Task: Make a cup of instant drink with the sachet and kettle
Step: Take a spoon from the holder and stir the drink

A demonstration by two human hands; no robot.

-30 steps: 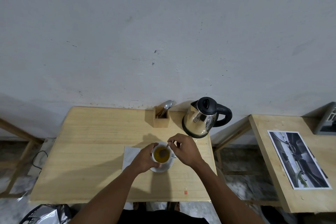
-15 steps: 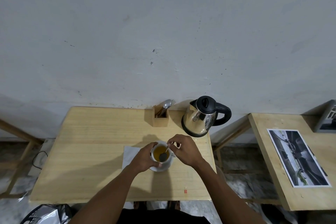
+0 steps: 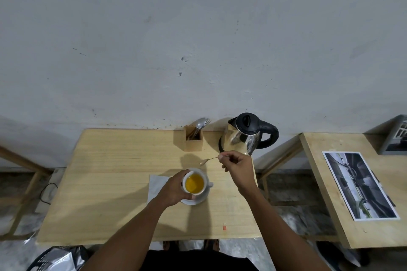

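Left hand gripped the full cup on its saucer; right hand pinched the spoon above the table, so drips or a nudge risked spilling.

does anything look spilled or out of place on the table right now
No spill shows. The cup sits upright on its saucer, steadied by the left hand; the right hand holds the spoon above the table.

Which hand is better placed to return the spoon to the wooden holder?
Right. The right hand already pinches the spoon, lifted clear of the cup and nearest the wooden holder. The left hand is busy gripping the cup.
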